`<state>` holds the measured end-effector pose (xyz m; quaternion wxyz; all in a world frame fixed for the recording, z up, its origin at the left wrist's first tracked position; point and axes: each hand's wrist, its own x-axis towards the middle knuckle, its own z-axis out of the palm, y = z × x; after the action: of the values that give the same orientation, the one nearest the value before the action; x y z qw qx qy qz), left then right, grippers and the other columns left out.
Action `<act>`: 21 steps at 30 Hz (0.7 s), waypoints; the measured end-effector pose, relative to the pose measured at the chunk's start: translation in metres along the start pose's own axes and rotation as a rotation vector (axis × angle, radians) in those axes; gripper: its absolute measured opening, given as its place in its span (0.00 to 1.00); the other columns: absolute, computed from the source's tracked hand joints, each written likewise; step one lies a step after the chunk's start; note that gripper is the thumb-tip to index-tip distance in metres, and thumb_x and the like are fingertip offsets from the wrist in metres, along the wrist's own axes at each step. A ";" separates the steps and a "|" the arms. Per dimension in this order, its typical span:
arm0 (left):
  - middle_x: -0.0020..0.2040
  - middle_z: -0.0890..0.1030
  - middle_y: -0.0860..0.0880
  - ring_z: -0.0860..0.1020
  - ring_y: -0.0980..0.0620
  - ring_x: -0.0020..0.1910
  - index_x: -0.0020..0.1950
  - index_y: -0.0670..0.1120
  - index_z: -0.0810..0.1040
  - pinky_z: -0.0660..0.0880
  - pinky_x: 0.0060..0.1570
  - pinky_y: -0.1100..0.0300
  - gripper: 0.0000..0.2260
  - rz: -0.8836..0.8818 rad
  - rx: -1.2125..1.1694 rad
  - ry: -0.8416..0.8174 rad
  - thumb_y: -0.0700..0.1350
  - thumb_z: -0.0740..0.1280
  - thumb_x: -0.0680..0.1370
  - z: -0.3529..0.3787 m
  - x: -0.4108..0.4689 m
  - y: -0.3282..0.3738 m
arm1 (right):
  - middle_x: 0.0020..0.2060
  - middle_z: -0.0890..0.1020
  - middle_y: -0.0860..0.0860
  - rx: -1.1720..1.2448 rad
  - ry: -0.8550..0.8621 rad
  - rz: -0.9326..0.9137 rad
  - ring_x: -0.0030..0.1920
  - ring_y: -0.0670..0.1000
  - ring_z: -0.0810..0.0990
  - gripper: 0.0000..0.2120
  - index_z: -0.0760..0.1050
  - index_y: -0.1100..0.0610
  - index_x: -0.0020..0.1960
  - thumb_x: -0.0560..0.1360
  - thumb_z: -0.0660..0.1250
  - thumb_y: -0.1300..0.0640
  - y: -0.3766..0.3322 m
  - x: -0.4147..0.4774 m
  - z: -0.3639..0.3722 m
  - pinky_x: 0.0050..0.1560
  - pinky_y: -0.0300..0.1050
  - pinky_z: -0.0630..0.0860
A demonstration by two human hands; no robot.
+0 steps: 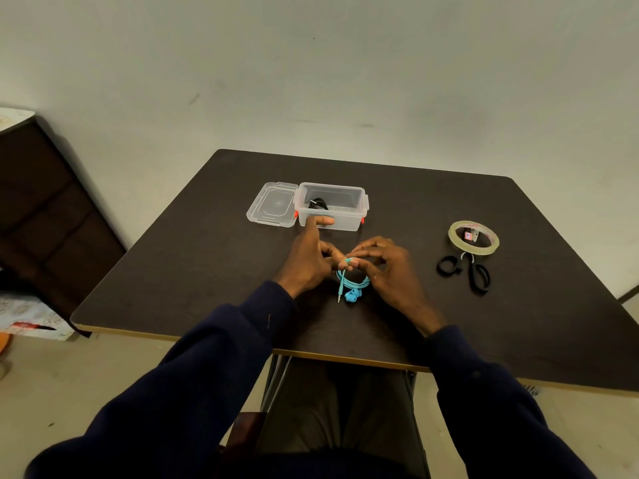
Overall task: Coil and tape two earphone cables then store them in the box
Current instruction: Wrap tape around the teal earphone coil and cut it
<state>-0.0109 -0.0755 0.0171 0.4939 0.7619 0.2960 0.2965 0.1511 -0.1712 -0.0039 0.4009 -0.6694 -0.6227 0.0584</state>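
Center of frame, just below middle: blue earphone cable point(352, 281) was coiled into a small loop and held up over the table point(207, 254). Earbuds point(353, 296) and jack plug point(339, 295) hung loose from the loop's lower edge.

Left hand point(307, 261) pinched the top of the loop, fingers curled in on it, one digit sticking out straight toward the box. Right hand point(390, 267) met it from the right side, fingertips bunched together on the same top spot of the coil. Could not tell whether a tape piece was on the cable; too small and hidden under the fingers.

Box point(349, 221) sat open above the hands, upper center of the table, with a black earphone point(318, 203) already inside. Lid point(273, 203) lay flat, touching its left side. Tape roll point(479, 249) was at right of frame, scissors point(479, 274) just below it, both well apart from the hands.

Judged risks:
- Coil was gripped at one point only, so if either pinch eased the turns would likely spring apart and need rewinding.
- If tape was being wrapped there, it could stick to fingertips or to itself rather than close round the bundle.
- Dangling buds and plug could snag on the box rim on the way in.
- The outstretched digit was close to the box wall and could nudge the light box.
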 end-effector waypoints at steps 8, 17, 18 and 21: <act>0.37 0.84 0.47 0.84 0.53 0.36 0.64 0.48 0.64 0.83 0.43 0.55 0.27 0.181 0.224 0.014 0.36 0.76 0.73 0.003 -0.006 0.001 | 0.47 0.82 0.45 0.033 -0.143 0.137 0.48 0.42 0.80 0.05 0.84 0.54 0.51 0.78 0.70 0.56 -0.005 0.007 -0.006 0.46 0.36 0.75; 0.35 0.79 0.48 0.80 0.53 0.33 0.60 0.51 0.62 0.82 0.38 0.52 0.25 0.338 0.522 0.023 0.30 0.69 0.73 0.009 -0.008 0.006 | 0.45 0.83 0.47 -0.056 -0.258 0.133 0.44 0.38 0.79 0.07 0.83 0.55 0.49 0.81 0.66 0.56 -0.010 0.016 -0.009 0.40 0.29 0.69; 0.35 0.79 0.47 0.80 0.52 0.33 0.60 0.51 0.62 0.81 0.38 0.52 0.25 0.339 0.517 0.019 0.31 0.69 0.73 0.009 -0.009 0.005 | 0.44 0.82 0.46 -0.052 -0.277 0.137 0.42 0.38 0.79 0.08 0.83 0.53 0.48 0.81 0.66 0.56 -0.010 0.016 -0.010 0.39 0.29 0.69; 0.33 0.81 0.46 0.81 0.51 0.32 0.60 0.50 0.63 0.81 0.38 0.52 0.23 0.310 0.402 0.010 0.35 0.71 0.74 0.008 -0.009 0.005 | 0.37 0.81 0.44 -0.001 -0.340 0.170 0.35 0.35 0.77 0.12 0.79 0.49 0.42 0.83 0.63 0.57 -0.013 0.016 -0.011 0.36 0.30 0.69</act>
<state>-0.0102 -0.0889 0.0175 0.2798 0.8796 0.2311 0.3075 0.1511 -0.1635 0.0179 0.2831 -0.7002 -0.6227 0.2042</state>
